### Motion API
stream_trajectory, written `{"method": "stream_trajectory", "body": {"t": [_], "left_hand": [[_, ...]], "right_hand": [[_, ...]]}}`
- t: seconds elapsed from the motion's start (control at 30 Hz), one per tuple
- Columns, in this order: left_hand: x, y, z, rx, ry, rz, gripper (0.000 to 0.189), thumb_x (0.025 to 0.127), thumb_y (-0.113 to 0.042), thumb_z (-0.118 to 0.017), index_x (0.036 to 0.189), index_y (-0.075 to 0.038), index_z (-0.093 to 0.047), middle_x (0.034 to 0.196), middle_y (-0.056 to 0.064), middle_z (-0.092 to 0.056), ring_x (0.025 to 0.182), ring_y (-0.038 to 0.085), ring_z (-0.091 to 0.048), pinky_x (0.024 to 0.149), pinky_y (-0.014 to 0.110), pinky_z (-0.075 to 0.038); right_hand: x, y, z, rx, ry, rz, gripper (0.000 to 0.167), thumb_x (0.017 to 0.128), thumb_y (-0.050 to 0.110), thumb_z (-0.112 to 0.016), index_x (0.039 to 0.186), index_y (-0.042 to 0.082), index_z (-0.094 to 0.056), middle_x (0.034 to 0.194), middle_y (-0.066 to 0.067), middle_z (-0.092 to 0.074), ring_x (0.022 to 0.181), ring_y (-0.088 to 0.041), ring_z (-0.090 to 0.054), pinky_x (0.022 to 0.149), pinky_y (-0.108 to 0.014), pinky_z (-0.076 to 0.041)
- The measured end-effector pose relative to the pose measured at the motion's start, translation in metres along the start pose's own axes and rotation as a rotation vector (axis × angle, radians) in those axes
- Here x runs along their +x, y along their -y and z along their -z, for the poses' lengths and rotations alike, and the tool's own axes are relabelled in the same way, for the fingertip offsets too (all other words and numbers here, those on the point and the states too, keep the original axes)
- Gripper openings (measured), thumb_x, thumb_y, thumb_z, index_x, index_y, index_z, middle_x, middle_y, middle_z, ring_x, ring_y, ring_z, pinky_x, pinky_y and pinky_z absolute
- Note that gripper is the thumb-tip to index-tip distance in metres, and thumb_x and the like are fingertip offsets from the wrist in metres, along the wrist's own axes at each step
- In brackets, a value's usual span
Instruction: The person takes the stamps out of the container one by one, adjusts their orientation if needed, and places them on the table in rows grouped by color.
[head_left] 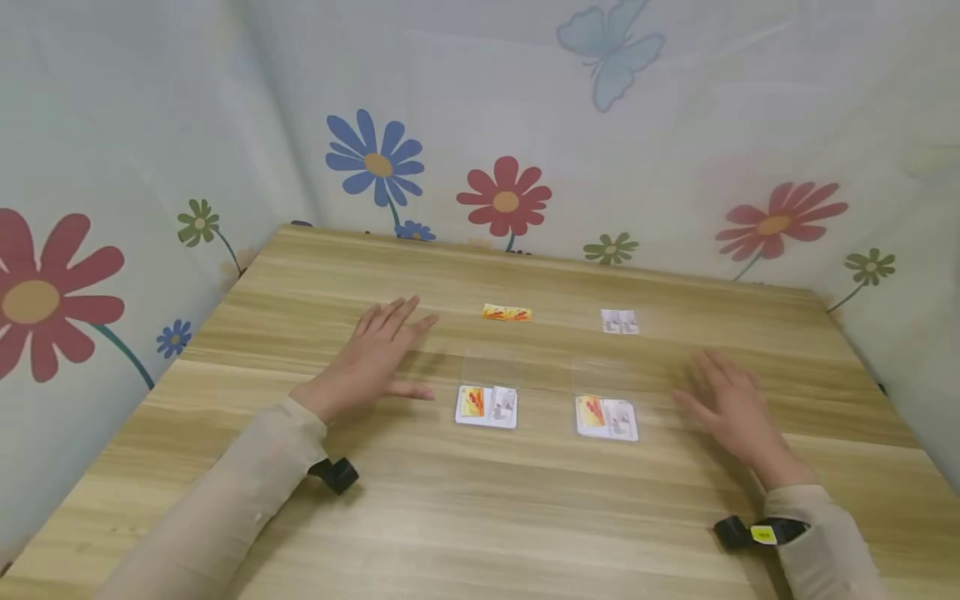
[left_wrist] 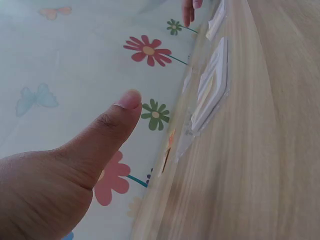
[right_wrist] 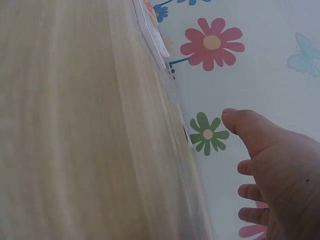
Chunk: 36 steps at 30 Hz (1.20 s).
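My sleeve's [head_left: 221, 500] showing nearest. Left case [head_left: 486, 423] is lying right of left hand [head_left: 375, 362], right hand [head_left: 738, 417] farther; thumbs [left_wrist: 102, 132] standing apart, gripping nothing.

passable: between left box [head_left: 487, 422] and right box [head_left: 606, 435] | obstacle: clear lids [head_left: 491, 369] behind, height hard to judge

Soft, even light covers the desk [head_left: 465, 533].
Pale glare lies on its near part, faint shadows toward its left and right; over its right side, the right grip [head_left: 723, 408] blurs.
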<state>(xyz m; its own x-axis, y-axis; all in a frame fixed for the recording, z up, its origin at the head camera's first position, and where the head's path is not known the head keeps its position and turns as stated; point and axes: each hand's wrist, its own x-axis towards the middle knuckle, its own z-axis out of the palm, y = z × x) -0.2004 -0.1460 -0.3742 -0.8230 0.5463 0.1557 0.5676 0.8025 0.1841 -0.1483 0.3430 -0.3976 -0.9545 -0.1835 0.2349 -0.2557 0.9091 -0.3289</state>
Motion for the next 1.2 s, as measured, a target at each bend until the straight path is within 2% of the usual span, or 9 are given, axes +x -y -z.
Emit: {"method": "stream_trajectory", "body": {"t": [0.2, 0.43, 0.63, 0.83, 0.97, 1.2], "left_hand": [[-0.001, -0.005, 0.008, -0.026, -0.046, -0.022, 0.103, 0.069, -0.059, -0.076, 0.15, -0.016, -0.031, 0.158, 0.021, -0.021, 0.145, 0.039, -0.019, 0.118, 0.058, -0.011], [-0.001, -0.011, 0.014, -0.042, -0.126, -0.067, 0.101, 0.066, -0.057, -0.079, 0.147, -0.015, -0.036, 0.151, 0.02, -0.034, 0.138, 0.039, -0.033, 0.113, 0.059, -0.026], [-0.001, -0.016, 0.02, -0.078, -0.157, -0.082, 0.095, 0.066, -0.053, -0.081, 0.144, -0.014, -0.042, 0.139, 0.016, -0.049, 0.129, 0.034, -0.043, 0.109, 0.054, -0.034], [-0.003, -0.019, 0.028, -0.114, -0.166, -0.089, 0.087, 0.066, -0.05, -0.082, 0.137, -0.011, -0.051, 0.132, 0.012, -0.056, 0.122, 0.031, -0.05, 0.105, 0.052, -0.039], [-0.003, -0.019, 0.032, -0.131, -0.169, -0.109, 0.081, 0.067, -0.048, -0.083, 0.133, -0.01, -0.055, 0.129, 0.011, -0.058, 0.12, 0.03, -0.051, 0.104, 0.051, -0.041], [-0.002, -0.024, 0.037, -0.153, -0.156, -0.129, 0.07, 0.069, -0.04, -0.084, 0.126, -0.009, -0.059, 0.116, 0.008, -0.063, 0.109, 0.025, -0.056, 0.096, 0.046, -0.047]], "right_hand": [[0.001, 0.006, 0.004, 0.033, -0.027, 0.007, 0.065, 0.094, 0.034, -0.059, 0.142, -0.003, -0.037, 0.145, -0.034, -0.034, 0.13, -0.055, -0.031, 0.106, -0.07, -0.017], [0.002, 0.014, 0.009, 0.066, -0.045, -0.015, 0.057, 0.095, 0.028, -0.058, 0.141, -0.002, -0.041, 0.143, -0.033, -0.038, 0.127, -0.055, -0.034, 0.102, -0.07, -0.025], [0.003, 0.027, 0.015, 0.091, -0.065, -0.019, 0.05, 0.097, 0.027, -0.056, 0.135, -0.004, -0.047, 0.139, -0.032, -0.043, 0.125, -0.053, -0.038, 0.1, -0.068, -0.029], [0.003, 0.038, 0.016, 0.106, -0.116, 0.009, 0.04, 0.096, 0.018, -0.057, 0.128, -0.004, -0.053, 0.128, -0.031, -0.052, 0.118, -0.049, -0.046, 0.095, -0.066, -0.034], [0.004, 0.046, 0.017, 0.111, -0.153, 0.028, 0.036, 0.093, 0.013, -0.06, 0.125, -0.003, -0.055, 0.118, -0.029, -0.058, 0.107, -0.044, -0.052, 0.087, -0.062, -0.042], [0.006, 0.062, 0.018, 0.134, -0.167, 0.043, 0.034, 0.09, 0.008, -0.063, 0.122, -0.002, -0.058, 0.115, -0.026, -0.059, 0.1, -0.041, -0.057, 0.075, -0.057, -0.05]]}}
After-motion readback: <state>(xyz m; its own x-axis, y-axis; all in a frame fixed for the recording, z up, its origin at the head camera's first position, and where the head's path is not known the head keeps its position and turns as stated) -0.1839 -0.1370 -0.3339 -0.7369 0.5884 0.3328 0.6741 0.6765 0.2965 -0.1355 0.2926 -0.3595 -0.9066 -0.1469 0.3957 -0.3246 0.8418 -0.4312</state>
